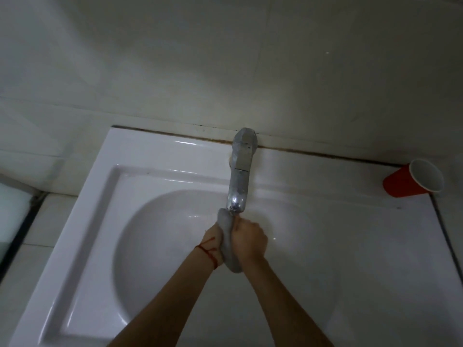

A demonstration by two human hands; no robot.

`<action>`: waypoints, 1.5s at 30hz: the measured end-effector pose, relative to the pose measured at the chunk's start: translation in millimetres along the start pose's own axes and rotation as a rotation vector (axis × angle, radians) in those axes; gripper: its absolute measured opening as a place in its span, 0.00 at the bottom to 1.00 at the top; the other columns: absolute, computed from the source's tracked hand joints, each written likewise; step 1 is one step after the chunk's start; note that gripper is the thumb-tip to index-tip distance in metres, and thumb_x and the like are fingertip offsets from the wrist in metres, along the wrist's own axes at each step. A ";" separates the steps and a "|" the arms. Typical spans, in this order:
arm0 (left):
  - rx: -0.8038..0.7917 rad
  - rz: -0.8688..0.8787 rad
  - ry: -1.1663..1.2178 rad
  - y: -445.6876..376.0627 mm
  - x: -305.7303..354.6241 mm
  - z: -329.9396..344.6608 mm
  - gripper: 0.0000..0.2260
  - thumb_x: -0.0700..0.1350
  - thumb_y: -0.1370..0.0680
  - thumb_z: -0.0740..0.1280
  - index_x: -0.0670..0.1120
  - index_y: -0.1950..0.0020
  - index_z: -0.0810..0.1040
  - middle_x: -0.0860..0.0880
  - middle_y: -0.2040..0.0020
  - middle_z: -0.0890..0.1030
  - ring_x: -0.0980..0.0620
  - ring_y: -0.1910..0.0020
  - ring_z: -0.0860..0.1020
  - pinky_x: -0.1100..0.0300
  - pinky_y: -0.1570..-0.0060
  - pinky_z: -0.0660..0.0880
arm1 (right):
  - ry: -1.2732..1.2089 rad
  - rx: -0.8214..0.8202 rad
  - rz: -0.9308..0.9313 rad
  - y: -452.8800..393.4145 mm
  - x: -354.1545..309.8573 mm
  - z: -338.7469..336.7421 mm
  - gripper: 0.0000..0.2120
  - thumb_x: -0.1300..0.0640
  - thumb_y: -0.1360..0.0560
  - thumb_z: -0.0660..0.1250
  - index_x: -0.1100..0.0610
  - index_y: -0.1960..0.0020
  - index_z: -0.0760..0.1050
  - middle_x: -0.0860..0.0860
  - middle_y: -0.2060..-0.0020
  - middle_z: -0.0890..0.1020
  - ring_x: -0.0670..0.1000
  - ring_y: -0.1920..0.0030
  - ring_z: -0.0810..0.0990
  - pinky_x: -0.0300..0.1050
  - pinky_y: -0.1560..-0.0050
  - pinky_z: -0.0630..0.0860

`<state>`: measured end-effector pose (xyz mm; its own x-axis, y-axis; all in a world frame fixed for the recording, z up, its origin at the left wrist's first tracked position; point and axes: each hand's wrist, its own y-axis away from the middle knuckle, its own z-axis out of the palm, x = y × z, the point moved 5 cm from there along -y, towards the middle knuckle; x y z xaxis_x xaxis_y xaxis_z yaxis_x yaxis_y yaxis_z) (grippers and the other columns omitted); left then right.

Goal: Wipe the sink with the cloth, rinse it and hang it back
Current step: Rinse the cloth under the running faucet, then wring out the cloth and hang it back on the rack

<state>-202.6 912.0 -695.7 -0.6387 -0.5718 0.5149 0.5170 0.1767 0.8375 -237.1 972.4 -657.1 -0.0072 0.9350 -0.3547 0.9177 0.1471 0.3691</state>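
Over white ceramic sink [82, 221], both hands clenched grey bunched cloth [229, 249]: left hand [215, 242], right hand [249, 240], just under chrome tap spout [238, 184]. Red paper cup [413, 179] lay tipped near wall.

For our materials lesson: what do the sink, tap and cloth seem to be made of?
Sink: glazed white ceramic, likely; glossy highlights.
Tap: chromed metal; silvery, mirror-like sheen.
Cloth: soft grey fabric, matte, bunched between both hands; fibre unclear.

We see a white sink [150, 176], a shiny silver tap [240, 171], a plain grey cloth [229, 246], a red cup [411, 181] that is white inside, and a red string [208, 251] on the wrist.
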 end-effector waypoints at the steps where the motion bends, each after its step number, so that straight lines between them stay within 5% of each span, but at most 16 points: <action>1: 0.011 -0.038 -0.038 -4.8 -3.4 4.2 0.13 0.43 0.18 0.52 0.48 0.61 0.69 0.51 0.62 0.71 0.54 0.62 0.71 0.65 0.64 0.72 | -0.052 0.031 0.070 -7.2 8.4 -3.4 0.20 0.51 0.20 0.48 0.59 0.46 0.76 0.58 0.51 0.83 0.60 0.49 0.81 0.48 0.51 0.76; 4: 0.073 0.004 0.019 -1.3 4.5 9.4 0.11 0.43 0.19 0.55 0.48 0.61 0.70 0.48 0.60 0.72 0.50 0.53 0.70 0.68 0.55 0.66 | -0.254 0.052 0.313 -21.5 27.3 -8.2 0.24 0.49 0.19 0.47 0.63 0.49 0.77 0.61 0.49 0.82 0.61 0.48 0.80 0.49 0.49 0.75; 9: 0.096 -0.047 0.240 -1.2 -3.9 -21.4 0.11 0.49 0.23 0.62 0.42 0.52 0.76 0.39 0.47 0.79 0.43 0.50 0.76 0.52 0.47 0.74 | -0.721 0.012 0.458 -19.3 43.6 1.8 0.26 0.48 0.20 0.52 0.68 0.54 0.78 0.66 0.51 0.81 0.61 0.49 0.79 0.49 0.49 0.74; 12: 0.151 -0.075 -0.011 16.2 2.8 -38.9 0.11 0.51 0.22 0.59 0.44 0.46 0.72 0.42 0.46 0.75 0.43 0.46 0.72 0.50 0.44 0.69 | -0.983 -0.089 0.520 -6.7 50.3 11.6 0.23 0.46 0.22 0.55 0.64 0.59 0.78 0.61 0.58 0.80 0.57 0.58 0.78 0.45 0.61 0.72; 15: 0.227 0.158 -0.397 32.0 40.9 -43.1 0.11 0.49 0.21 0.59 0.45 0.43 0.73 0.42 0.44 0.73 0.45 0.43 0.72 0.50 0.40 0.69 | -0.996 -0.163 0.522 2.6 43.4 16.7 0.22 0.47 0.21 0.54 0.62 0.52 0.78 0.61 0.52 0.79 0.58 0.50 0.79 0.47 0.54 0.73; 19: 0.215 0.603 -0.295 69.0 102.9 -17.5 0.10 0.47 0.21 0.59 0.48 0.60 0.75 0.47 0.58 0.78 0.50 0.57 0.75 0.53 0.52 0.74 | -1.033 -0.158 0.562 11.9 43.7 15.2 0.20 0.47 0.21 0.54 0.62 0.50 0.75 0.63 0.46 0.78 0.58 0.46 0.76 0.48 0.45 0.70; 22: 0.078 0.696 -0.305 89.9 135.7 5.7 0.13 0.49 0.21 0.58 0.48 0.61 0.76 0.48 0.64 0.79 0.53 0.65 0.76 0.62 0.65 0.73 | -1.084 -0.192 0.594 18.5 47.7 17.6 0.25 0.44 0.22 0.54 0.63 0.42 0.75 0.61 0.43 0.79 0.59 0.43 0.77 0.50 0.39 0.72; 27: -0.029 0.692 -0.439 88.9 148.4 32.9 0.15 0.45 0.23 0.63 0.45 0.70 0.77 0.55 0.79 0.78 0.62 0.78 0.75 0.70 0.75 0.72 | -1.107 -0.172 0.552 18.4 43.0 11.6 0.21 0.46 0.21 0.54 0.59 0.61 0.76 0.59 0.55 0.79 0.57 0.54 0.78 0.48 0.44 0.74; 31: -0.064 0.673 -0.279 82.3 137.2 31.3 0.15 0.39 0.24 0.65 0.43 0.71 0.77 0.55 0.82 0.77 0.62 0.83 0.71 0.72 0.80 0.68 | -1.085 -0.155 0.528 21.6 37.5 13.1 0.23 0.45 0.21 0.54 0.62 0.51 0.78 0.62 0.49 0.80 0.58 0.48 0.79 0.49 0.42 0.73; 36: -0.030 0.691 -0.360 78.8 127.4 25.2 0.16 0.40 0.24 0.65 0.40 0.72 0.77 0.54 0.83 0.76 0.62 0.84 0.70 0.74 0.80 0.65 | -1.055 -0.136 0.493 25.6 34.2 13.0 0.24 0.46 0.21 0.53 0.64 0.42 0.75 0.61 0.45 0.79 0.58 0.43 0.77 0.44 0.46 0.70; 42: 0.177 0.790 -0.535 87.2 106.2 -7.1 0.19 0.52 0.24 0.63 0.43 0.70 0.79 0.47 0.73 0.79 0.60 0.79 0.72 0.66 0.67 0.73 | -1.006 -0.135 0.220 42.1 22.5 -14.1 0.19 0.48 0.21 0.55 0.56 0.66 0.73 0.50 0.71 0.76 0.45 0.69 0.75 0.35 0.68 0.70; 45: 0.171 0.771 -0.573 87.5 74.4 -31.2 0.12 0.43 0.24 0.65 0.49 0.67 0.79 0.51 0.68 0.80 0.63 0.72 0.76 0.61 0.59 0.76 | -0.986 -0.158 0.050 52.9 16.6 -29.3 0.18 0.50 0.24 0.62 0.56 0.70 0.70 0.47 0.77 0.72 0.40 0.76 0.73 0.33 0.70 0.70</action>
<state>-187.1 859.9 -589.8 -0.3630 0.2175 0.9061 0.8486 0.4788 0.2251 -200.3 1005.2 -618.3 0.4287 0.2662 -0.8633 0.8441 0.2226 0.4878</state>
